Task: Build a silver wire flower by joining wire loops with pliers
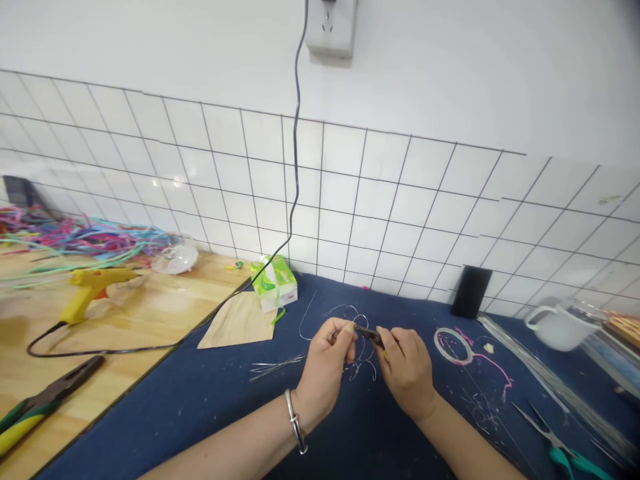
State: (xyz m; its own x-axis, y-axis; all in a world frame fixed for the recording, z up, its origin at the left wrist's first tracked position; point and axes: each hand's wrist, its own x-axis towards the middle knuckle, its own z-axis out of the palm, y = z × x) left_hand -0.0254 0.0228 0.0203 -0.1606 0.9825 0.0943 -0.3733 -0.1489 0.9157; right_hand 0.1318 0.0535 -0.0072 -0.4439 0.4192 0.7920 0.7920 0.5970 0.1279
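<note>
White tiles [340,200] are set behind the counter [165,300]. A glue gun [87,290] is laid left; centrally, wire [359,367] is pinched by the left hand [325,363], pliers [369,333] gripped by the right hand [407,370]; a mug [563,328] is placed far right.

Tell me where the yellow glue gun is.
In the head view, the yellow glue gun lies on the left, on the wooden tabletop, between the coloured strands behind it and the big pliers nearer the camera.
</note>
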